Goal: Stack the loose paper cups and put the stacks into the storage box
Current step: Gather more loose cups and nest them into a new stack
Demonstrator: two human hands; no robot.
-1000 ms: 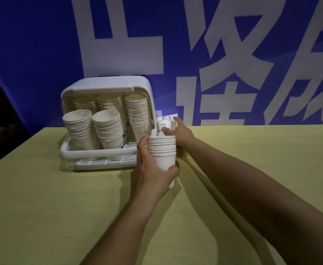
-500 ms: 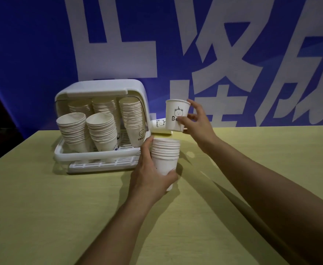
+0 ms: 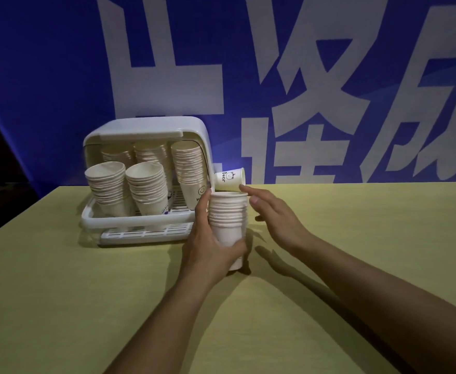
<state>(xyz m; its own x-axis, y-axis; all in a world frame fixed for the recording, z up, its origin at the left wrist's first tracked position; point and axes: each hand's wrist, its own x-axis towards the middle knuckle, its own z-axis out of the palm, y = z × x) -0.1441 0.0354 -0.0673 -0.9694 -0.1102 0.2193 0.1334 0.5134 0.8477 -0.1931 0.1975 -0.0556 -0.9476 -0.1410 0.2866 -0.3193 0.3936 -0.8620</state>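
Note:
A stack of white paper cups stands upright on the yellow table, with my left hand wrapped around its lower part. My right hand hovers just right of the stack's rim, fingers spread and holding nothing. One loose cup printed "Bear" lies on its side on the table behind the stack, beside the box. The white storage box stands open at the left, holding several cup stacks; two front stacks lean forward.
A blue banner with large white characters hangs behind the table. The box's slatted tray juts toward me under its rim. Bare tabletop stretches to the right and front.
My right hand lifted a single "Bear" cup, set it on top of the stack in my left hand and let go. The second loose cup still lies behind the stack.

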